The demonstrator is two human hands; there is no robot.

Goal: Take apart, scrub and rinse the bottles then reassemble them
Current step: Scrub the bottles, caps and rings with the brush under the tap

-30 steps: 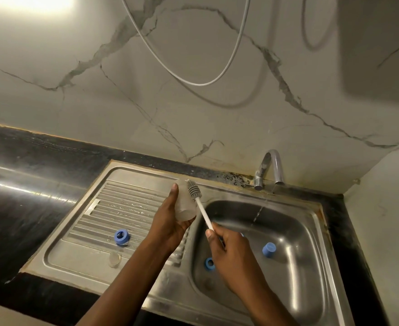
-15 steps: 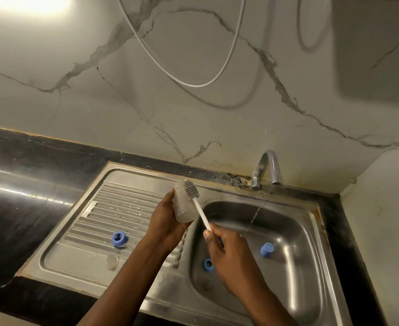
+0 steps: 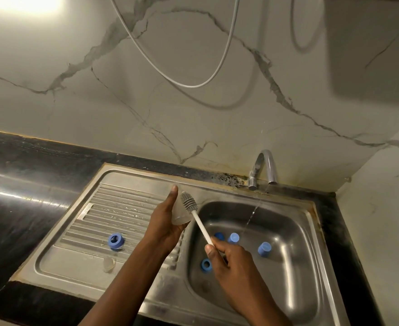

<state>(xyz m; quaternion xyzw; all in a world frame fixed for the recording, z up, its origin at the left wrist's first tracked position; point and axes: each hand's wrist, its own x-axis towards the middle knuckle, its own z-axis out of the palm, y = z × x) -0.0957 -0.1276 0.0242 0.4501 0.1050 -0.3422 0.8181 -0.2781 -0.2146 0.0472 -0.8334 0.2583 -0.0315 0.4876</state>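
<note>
Clear translucent plastic bottle body [image 3: 178, 216]: your left hand [image 3: 163, 223] grips it, fingers curled round its wall, holding it raised where the ribbed steel drainboard [image 3: 128, 208] meets the stainless sink basin [image 3: 295, 267], so drips land on steel. Just right of that grip, your right hand [image 3: 231, 262] pinches the tail of the white-handled, grey-bristled bottle brush [image 3: 189, 203]; holding it that far back gives reach. The bristle head lies against the bottle; whether it is inside cannot be told. Judged stage: scrubbing. Blue plastic caps [image 3: 264, 249] and a blue screw ring [image 3: 205, 265] lie in the basin around your right hand, likely awaiting rinsing under the running chrome tap [image 3: 264, 168].
</note>
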